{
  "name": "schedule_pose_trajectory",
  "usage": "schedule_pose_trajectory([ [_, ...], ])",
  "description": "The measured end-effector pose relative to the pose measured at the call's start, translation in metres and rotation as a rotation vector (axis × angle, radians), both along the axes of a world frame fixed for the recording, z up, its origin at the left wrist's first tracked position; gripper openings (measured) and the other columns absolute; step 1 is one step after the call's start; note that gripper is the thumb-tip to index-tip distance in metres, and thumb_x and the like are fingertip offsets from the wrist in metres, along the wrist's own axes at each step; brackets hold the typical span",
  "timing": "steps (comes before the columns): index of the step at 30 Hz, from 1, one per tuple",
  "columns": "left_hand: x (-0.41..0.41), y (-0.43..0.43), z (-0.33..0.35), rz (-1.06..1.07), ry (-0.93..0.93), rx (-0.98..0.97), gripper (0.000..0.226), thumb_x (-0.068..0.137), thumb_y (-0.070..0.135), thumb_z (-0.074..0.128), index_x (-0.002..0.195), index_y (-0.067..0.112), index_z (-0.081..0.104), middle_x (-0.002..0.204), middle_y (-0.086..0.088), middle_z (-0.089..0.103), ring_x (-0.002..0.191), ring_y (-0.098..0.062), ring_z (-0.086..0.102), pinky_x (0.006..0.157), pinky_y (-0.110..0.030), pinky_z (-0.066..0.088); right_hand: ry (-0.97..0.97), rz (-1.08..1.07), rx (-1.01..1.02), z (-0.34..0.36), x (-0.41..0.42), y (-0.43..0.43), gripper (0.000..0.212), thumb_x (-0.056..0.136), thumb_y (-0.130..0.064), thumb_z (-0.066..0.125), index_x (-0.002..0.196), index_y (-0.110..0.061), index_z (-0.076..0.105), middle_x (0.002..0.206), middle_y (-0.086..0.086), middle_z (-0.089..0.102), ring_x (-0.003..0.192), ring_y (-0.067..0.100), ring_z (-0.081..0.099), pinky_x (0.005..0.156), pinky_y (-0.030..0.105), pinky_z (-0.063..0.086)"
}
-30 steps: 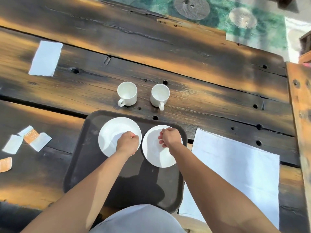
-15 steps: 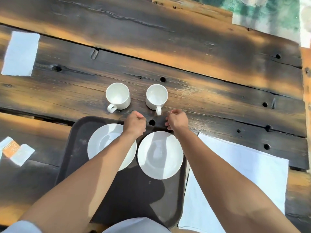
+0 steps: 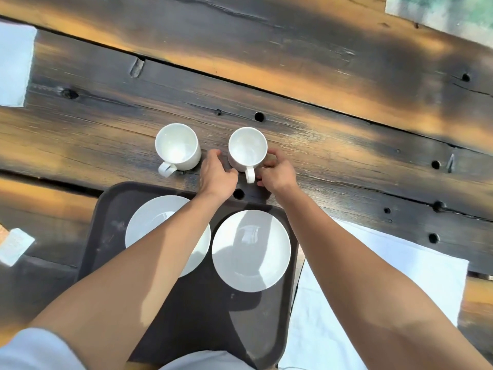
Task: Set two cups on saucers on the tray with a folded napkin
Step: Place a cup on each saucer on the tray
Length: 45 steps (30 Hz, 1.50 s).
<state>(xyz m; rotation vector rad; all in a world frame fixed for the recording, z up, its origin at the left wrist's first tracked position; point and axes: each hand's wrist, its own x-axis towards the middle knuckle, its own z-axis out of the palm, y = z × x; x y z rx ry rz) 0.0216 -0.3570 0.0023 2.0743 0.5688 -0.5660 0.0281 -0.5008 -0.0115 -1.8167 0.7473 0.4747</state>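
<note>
Here, the right white ceramic cup (image 3: pixel 247 148) is stood upright on the weathered dark wooden plank table (image 3: pixel 320 62), just beyond the far edge of the dark rectangular plastic tray (image 3: pixel 112 209), with its handle turned toward the near side. It is clasped from both sides. The left hand (image 3: pixel 217 173) is curled against its left wall, and the right hand (image 3: pixel 277 173) is curled round its right wall, with fingers placed just beside the handle.

The left white ceramic cup (image 3: pixel 177 146) is stood upright on the table, untouched, just to the left of the left hand, with its handle pointed near and left.

Two saucers are laid side by side on the far half of the tray. The left round white saucer (image 3: pixel 149 225) is partly covered by the left forearm, and the right round white saucer (image 3: pixel 250 251) is shown whole between the two forearms. They are set very close together; whether their rims touch cannot be told.

A large white cloth napkin (image 3: pixel 317 324) is laid flat on the table to the right of the tray, partly hidden under the right forearm. A small white paper sheet (image 3: pixel 13 62) is seen at the far left edge of the table, and a small white packet (image 3: pixel 13 247) at the near left.
</note>
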Motion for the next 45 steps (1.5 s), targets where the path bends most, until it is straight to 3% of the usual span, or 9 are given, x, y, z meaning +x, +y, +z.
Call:
schedule_pose_trajectory([
  [5, 0.004, -0.003, 0.003, -0.034, -0.064, -0.034, 0.071, 0.081, 0.009, 0.068, 0.146, 0.019, 0.04, 0.146, -0.006, 0.05, 0.135, -0.024, 0.047, 0.112, -0.039, 0.037, -0.086, 0.019, 0.043, 0.002, 0.007, 0.007, 0.063, 0.077, -0.003, 0.073, 0.132, -0.025, 0.052, 0.111, 0.0, 0.068, 0.098, 0.019, 0.069, 0.086, 0.048, 0.059],
  [10, 0.005, -0.009, 0.005, -0.018, -0.059, -0.145, 0.076, 0.078, 0.007, 0.067, 0.145, 0.033, 0.041, 0.135, -0.003, 0.061, 0.122, -0.031, 0.059, 0.098, -0.05, 0.052, -0.114, 0.019, 0.075, 0.004, 0.004, 0.011, 0.069, 0.061, -0.016, 0.082, 0.12, -0.039, 0.056, 0.115, -0.006, 0.07, 0.103, 0.016, 0.068, 0.088, 0.047, 0.059],
  [15, 0.005, -0.013, 0.005, 0.033, -0.072, -0.159, 0.076, 0.075, 0.014, 0.074, 0.142, 0.035, 0.045, 0.133, 0.002, 0.063, 0.122, -0.022, 0.057, 0.103, -0.04, 0.049, -0.135, 0.05, 0.065, 0.003, 0.002, 0.015, 0.076, 0.059, -0.016, 0.082, 0.129, -0.031, 0.057, 0.12, -0.004, 0.069, 0.111, 0.018, 0.065, 0.099, 0.042, 0.053],
  [19, 0.001, -0.013, 0.006, 0.061, -0.086, -0.18, 0.075, 0.073, 0.012, 0.075, 0.14, 0.032, 0.05, 0.129, 0.005, 0.064, 0.12, -0.017, 0.057, 0.095, -0.026, 0.042, -0.115, 0.057, 0.067, 0.009, -0.004, 0.017, 0.072, 0.061, -0.016, 0.081, 0.128, -0.032, 0.059, 0.118, -0.005, 0.071, 0.112, 0.019, 0.065, 0.099, 0.044, 0.053],
  [23, -0.008, -0.01, 0.013, 0.065, -0.099, -0.188, 0.076, 0.073, 0.012, 0.077, 0.141, 0.03, 0.05, 0.132, 0.003, 0.063, 0.122, -0.019, 0.057, 0.105, -0.035, 0.045, -0.143, 0.044, 0.092, 0.019, -0.015, 0.021, 0.07, 0.064, -0.012, 0.079, 0.129, -0.029, 0.058, 0.123, -0.002, 0.069, 0.115, 0.021, 0.064, 0.099, 0.046, 0.052],
  [31, -0.034, -0.006, 0.038, 0.046, -0.131, -0.254, 0.077, 0.067, 0.01, 0.079, 0.137, 0.026, 0.053, 0.128, 0.002, 0.066, 0.119, -0.02, 0.061, 0.104, -0.039, 0.048, -0.131, 0.001, 0.14, 0.045, -0.044, 0.024, 0.077, 0.063, -0.012, 0.082, 0.134, -0.029, 0.056, 0.124, -0.003, 0.068, 0.114, 0.021, 0.065, 0.095, 0.049, 0.055],
  [37, -0.061, -0.006, 0.062, -0.01, -0.138, -0.236, 0.08, 0.057, 0.025, 0.076, 0.134, 0.03, 0.054, 0.123, 0.006, 0.066, 0.112, -0.018, 0.061, 0.093, -0.033, 0.049, -0.163, -0.001, 0.079, 0.07, -0.074, 0.022, 0.069, 0.066, -0.01, 0.082, 0.128, -0.031, 0.059, 0.12, -0.003, 0.069, 0.113, 0.02, 0.064, 0.099, 0.045, 0.053],
  [40, -0.076, -0.006, 0.07, -0.025, -0.136, -0.224, 0.075, 0.064, 0.019, 0.08, 0.134, 0.032, 0.054, 0.121, 0.008, 0.066, 0.109, -0.016, 0.059, 0.087, -0.028, 0.043, -0.179, -0.012, 0.114, 0.081, -0.093, 0.02, 0.071, 0.066, -0.002, 0.079, 0.129, -0.025, 0.058, 0.122, 0.001, 0.068, 0.113, 0.026, 0.065, 0.096, 0.051, 0.053],
  [45, -0.102, -0.005, 0.083, -0.066, -0.115, -0.213, 0.078, 0.061, 0.015, 0.076, 0.133, 0.033, 0.053, 0.118, 0.006, 0.065, 0.11, -0.02, 0.06, 0.09, -0.033, 0.051, -0.217, -0.015, 0.122, 0.095, -0.125, 0.019, 0.067, 0.065, 0.0, 0.077, 0.125, -0.022, 0.059, 0.118, 0.004, 0.068, 0.109, 0.031, 0.066, 0.091, 0.055, 0.055],
])
